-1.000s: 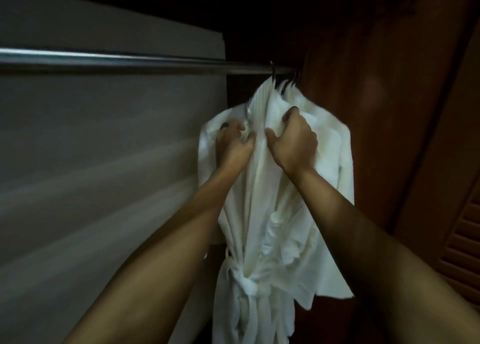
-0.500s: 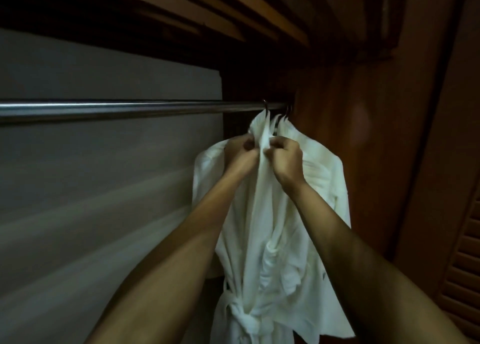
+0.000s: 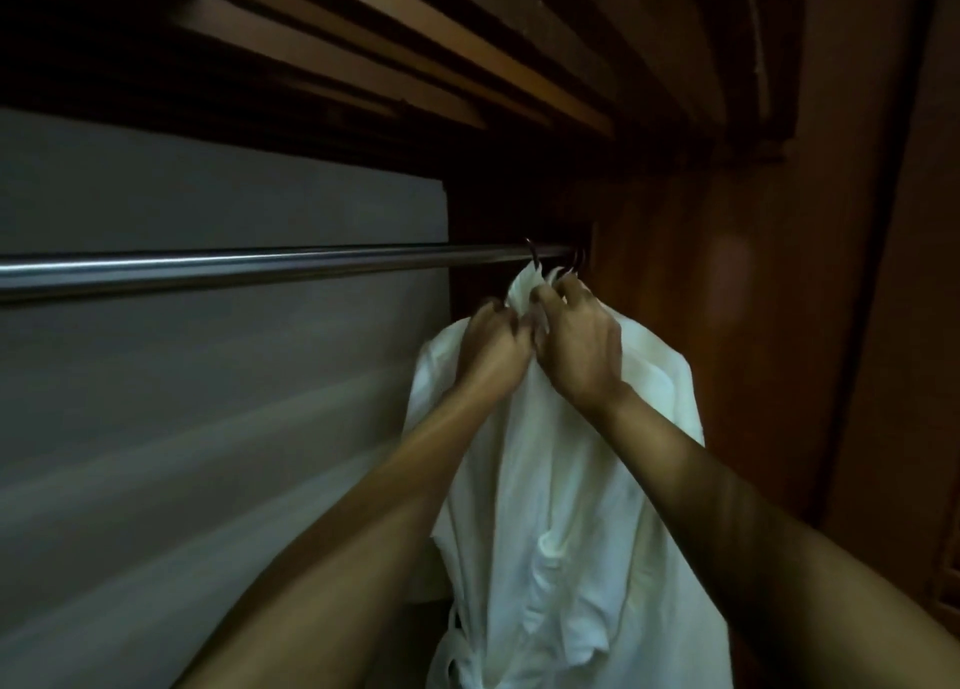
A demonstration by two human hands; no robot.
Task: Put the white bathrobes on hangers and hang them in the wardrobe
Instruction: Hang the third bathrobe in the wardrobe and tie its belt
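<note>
Scene: inside a dim wardrobe, a person reaches up with both arms to white robes (image 3: 561, 480) hanging at the right end of a steel rail (image 3: 234, 267).
Left hand: the left hand (image 3: 493, 345) is curled and pinching the collar fabric just under the rail, on the left side of the neck opening.
Right hand: the right hand (image 3: 582, 345) is curled too, gripping the opposite collar edge, its fingertips up near the hanger hooks (image 3: 532, 251).
Robes: the front robe hangs full length from the rail, its belt (image 3: 462, 652) tied low at the waist; a second white shoulder shows just behind it, to the right, against the wooden side wall (image 3: 779, 324).
Hangers: only dark hooks over the rail are visible; the hanger bodies are hidden under the cloth.
Done: by the look of it, at least two robes are already on hangers and on the rail.
Left: the work in hand appears to be tidying, squaring the collar so the front robe sits straight; whether more robes wait outside the frame cannot be told.
Surroundings: a pale grey back panel (image 3: 208, 428) runs behind the bare rail; slatted timber (image 3: 467, 38) overhead.
</note>
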